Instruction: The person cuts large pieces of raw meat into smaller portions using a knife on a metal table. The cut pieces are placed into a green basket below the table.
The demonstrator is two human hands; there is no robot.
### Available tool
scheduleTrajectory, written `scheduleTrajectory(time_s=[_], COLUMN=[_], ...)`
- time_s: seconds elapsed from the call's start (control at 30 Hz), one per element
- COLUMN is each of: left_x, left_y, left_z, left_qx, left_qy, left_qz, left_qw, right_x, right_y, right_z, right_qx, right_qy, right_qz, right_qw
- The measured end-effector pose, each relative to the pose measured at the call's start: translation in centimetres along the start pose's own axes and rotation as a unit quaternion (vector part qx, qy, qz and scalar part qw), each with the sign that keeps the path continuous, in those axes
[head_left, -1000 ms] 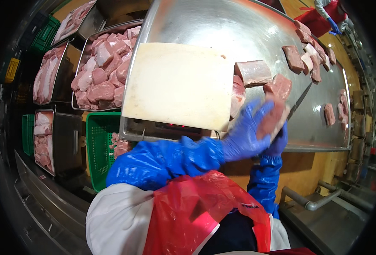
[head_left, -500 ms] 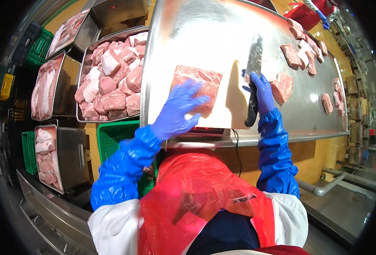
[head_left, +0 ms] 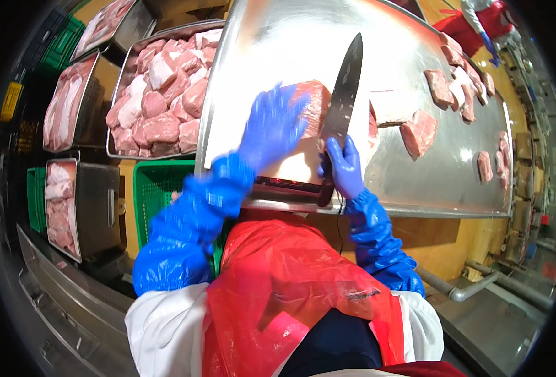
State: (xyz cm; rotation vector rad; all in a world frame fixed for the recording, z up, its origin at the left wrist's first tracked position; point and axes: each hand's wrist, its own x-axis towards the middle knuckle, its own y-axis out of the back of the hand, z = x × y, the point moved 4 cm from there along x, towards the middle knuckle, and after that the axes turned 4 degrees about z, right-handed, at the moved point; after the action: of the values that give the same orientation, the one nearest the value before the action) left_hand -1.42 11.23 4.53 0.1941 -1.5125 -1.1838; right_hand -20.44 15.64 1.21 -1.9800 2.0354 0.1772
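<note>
My right hand, in a blue-violet glove, grips a large knife by its black handle; the broad blade points away from me. Just left of the blade lies a slab of raw meat on a bright white surface. Over its left side is my left hand, gloved alike, fingers outstretched and somewhat smeared by motion, covering part of the meat. Right of the blade, a pale piece of meat shows, and beside it a pink chunk. A device with a red-lit display sits at the near edge.
Several meat pieces lie along the right side of the metal table. Left stand a tray heaped with meat chunks, further metal containers and a green crate. At far right, another person's blue-gloved hand shows.
My right hand has carried the knife leftward, up to the slab's right side. My left hand has shifted up and slightly right over the slab. The view has moved slightly.
</note>
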Motion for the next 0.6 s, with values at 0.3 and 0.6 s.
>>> scheduleTrajectory(time_s=[0.3, 0.6], left_x=[-5.0, -7.9], left_y=[5.1, 4.0], left_z=[4.3, -1.3], left_qx=[-0.067, -0.059], left_qy=[0.145, 0.238], left_qz=[0.155, 0.2], left_qw=[0.975, 0.948], right_x=[0.4, -10.1], right_y=[-2.3, 9.0], right_z=[-4.0, -6.4], right_qx=[-0.394, -0.57], right_qy=[0.236, 0.158], right_qz=[-0.209, -0.289], right_qw=[0.863, 0.753])
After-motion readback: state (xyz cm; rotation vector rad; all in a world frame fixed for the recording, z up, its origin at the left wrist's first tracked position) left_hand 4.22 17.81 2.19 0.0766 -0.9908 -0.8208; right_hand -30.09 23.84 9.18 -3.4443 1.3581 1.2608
